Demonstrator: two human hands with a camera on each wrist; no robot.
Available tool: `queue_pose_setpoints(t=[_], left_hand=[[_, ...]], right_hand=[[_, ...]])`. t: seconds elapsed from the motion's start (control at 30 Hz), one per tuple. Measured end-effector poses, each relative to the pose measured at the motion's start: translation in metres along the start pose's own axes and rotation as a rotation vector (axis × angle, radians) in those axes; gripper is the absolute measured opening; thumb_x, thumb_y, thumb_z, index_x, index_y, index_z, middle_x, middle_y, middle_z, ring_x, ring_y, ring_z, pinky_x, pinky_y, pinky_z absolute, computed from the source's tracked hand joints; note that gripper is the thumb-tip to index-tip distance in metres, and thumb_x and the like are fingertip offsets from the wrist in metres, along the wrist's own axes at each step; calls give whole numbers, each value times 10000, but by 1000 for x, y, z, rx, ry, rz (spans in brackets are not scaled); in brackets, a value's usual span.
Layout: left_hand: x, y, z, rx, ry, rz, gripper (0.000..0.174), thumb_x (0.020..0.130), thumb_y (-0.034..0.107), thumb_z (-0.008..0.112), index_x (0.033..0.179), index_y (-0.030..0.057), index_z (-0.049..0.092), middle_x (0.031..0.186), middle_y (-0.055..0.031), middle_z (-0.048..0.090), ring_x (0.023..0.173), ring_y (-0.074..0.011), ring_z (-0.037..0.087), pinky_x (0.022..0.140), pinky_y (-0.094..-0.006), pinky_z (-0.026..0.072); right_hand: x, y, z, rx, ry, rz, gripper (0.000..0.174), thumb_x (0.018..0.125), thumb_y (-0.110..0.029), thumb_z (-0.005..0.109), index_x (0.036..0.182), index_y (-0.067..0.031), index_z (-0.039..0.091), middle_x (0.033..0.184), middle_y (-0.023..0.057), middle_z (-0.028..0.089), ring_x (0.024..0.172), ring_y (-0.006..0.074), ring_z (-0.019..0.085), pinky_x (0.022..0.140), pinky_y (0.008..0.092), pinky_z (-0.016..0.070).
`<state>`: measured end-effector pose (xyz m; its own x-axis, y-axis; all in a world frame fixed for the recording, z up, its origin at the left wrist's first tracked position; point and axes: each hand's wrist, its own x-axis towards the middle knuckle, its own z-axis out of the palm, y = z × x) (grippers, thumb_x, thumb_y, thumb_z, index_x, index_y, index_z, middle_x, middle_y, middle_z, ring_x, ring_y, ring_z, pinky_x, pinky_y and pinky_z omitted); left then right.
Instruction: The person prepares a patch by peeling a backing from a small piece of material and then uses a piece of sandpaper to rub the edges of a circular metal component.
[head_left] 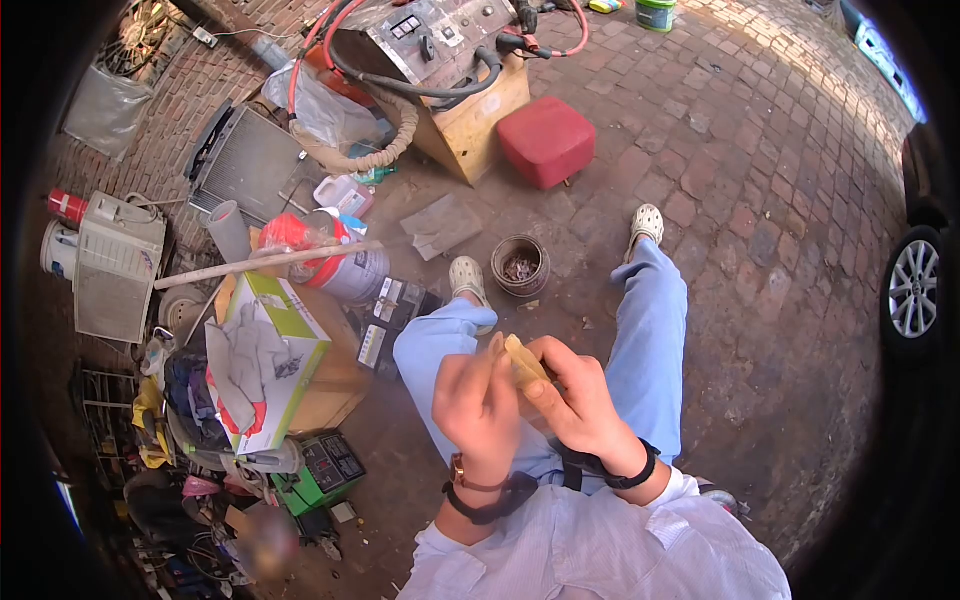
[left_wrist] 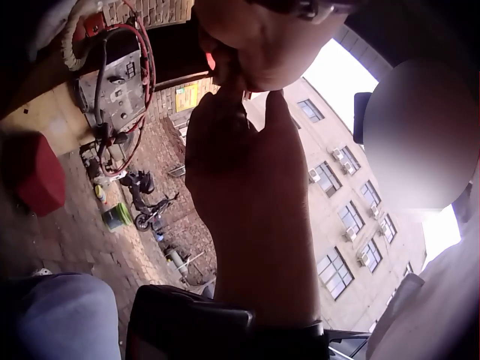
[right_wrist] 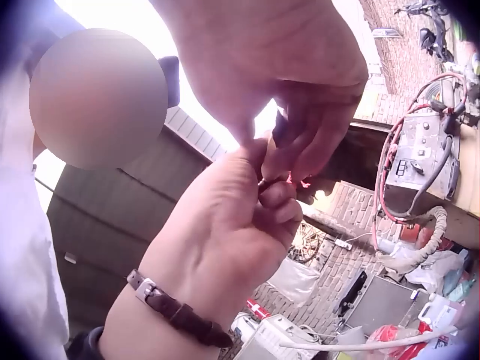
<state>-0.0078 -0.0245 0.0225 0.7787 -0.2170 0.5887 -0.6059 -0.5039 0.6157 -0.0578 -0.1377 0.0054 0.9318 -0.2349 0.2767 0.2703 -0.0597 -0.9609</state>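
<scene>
A person sits on brick paving with both hands raised over their lap in the head view. A small flat tan strip [head_left: 523, 361] stands up between the hands. My left hand [head_left: 478, 400], with a brown strap at its wrist, pinches the strip from the left. My right hand [head_left: 580, 402], which wears a black band, pinches it from the right with curled fingers. In the left wrist view the left hand [left_wrist: 247, 202] reaches up in shadow to the right hand [left_wrist: 262, 37]. In the right wrist view the fingertips of the left hand [right_wrist: 225, 232] and the right hand [right_wrist: 300, 82] meet; the strip is hidden there.
A rusty tin [head_left: 520, 265] of small bits stands between the feet. Beyond it are a red stool [head_left: 546, 140] and a machine with hoses on a wooden box [head_left: 470, 115]. Left lie a green-white carton [head_left: 270, 350], batteries [head_left: 385, 320] and clutter. A car wheel [head_left: 912, 290] is at right.
</scene>
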Motion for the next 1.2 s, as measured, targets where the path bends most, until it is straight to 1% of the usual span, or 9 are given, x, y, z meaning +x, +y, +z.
queue_pose_setpoints(t=[0.13, 0.2, 0.37, 0.53, 0.57, 0.7, 0.83, 1.03, 1.2], left_hand=[[-2, -3, -3, -266, -77, -73, 114, 815, 25, 669, 915, -31, 665, 710, -77, 567, 621, -179, 509, 564, -276, 403], [-3, -4, -7, -395, -131, -181, 113, 826, 30, 665, 915, -39, 663, 710, -72, 565, 636, -165, 507, 575, -269, 401], [-4, -4, -12, -531, -188, -323, 113, 883, 37, 611, 918, -60, 655, 735, -58, 562, 686, -124, 496, 615, -254, 391], [-2, -3, -17, -540, -203, -373, 129, 900, 30, 567, 826, -58, 625, 732, -53, 549, 674, -122, 486, 605, -254, 381], [-2, -3, -18, -611, -199, -400, 148, 902, 26, 555, 789, -55, 605, 716, -50, 535, 667, -124, 482, 600, -255, 377], [-2, 4, -24, -687, -208, -469, 173, 892, 12, 545, 726, -37, 543, 671, -40, 498, 649, -128, 474, 587, -271, 368], [-2, 2, -26, -548, -282, -265, 165, 868, -1, 560, 712, -28, 513, 655, -51, 478, 612, -155, 459, 565, -288, 355], [-1, 8, -27, -434, -264, -88, 97, 797, -59, 557, 711, -36, 518, 646, -94, 469, 575, -212, 451, 534, -305, 347], [-3, 15, -33, -401, -272, -73, 68, 750, -95, 548, 710, -45, 523, 612, -113, 444, 521, -229, 433, 482, -310, 331]], right_hand=[[-1, 4, 2, -28, 34, 17, 137, 945, -147, 564, 941, -12, 538, 694, 50, 593, 617, 93, 587, 555, 250, 473], [0, 6, 4, 505, -4, 158, 169, 957, -172, 554, 902, -15, 526, 714, 38, 588, 614, 83, 576, 549, 232, 466], [-1, 9, 4, 665, -32, 194, 199, 969, -194, 536, 892, -11, 519, 724, 40, 590, 616, 86, 579, 541, 220, 463], [-7, 14, 2, 509, 103, 13, 185, 966, -182, 535, 898, -9, 521, 690, 45, 594, 619, 97, 579, 556, 232, 464], [-7, 18, -2, 289, 124, -92, 174, 951, -164, 549, 890, -3, 523, 761, 72, 613, 651, 100, 585, 580, 235, 470], [0, 4, 4, 461, 328, -97, 131, 893, -94, 626, 885, -2, 534, 916, 99, 613, 722, 116, 585, 609, 251, 475], [0, 1, 0, 247, 322, -119, 160, 825, -45, 689, 917, -5, 564, 896, 98, 614, 722, 141, 587, 605, 264, 479], [-1, -10, -4, -456, 382, -525, 387, 573, -49, 738, 955, -102, 715, 841, 18, 606, 676, 168, 567, 580, 254, 477], [-9, -20, -8, -563, 358, -618, 398, 583, -108, 696, 980, -103, 720, 830, 7, 587, 676, 150, 565, 565, 252, 485]])
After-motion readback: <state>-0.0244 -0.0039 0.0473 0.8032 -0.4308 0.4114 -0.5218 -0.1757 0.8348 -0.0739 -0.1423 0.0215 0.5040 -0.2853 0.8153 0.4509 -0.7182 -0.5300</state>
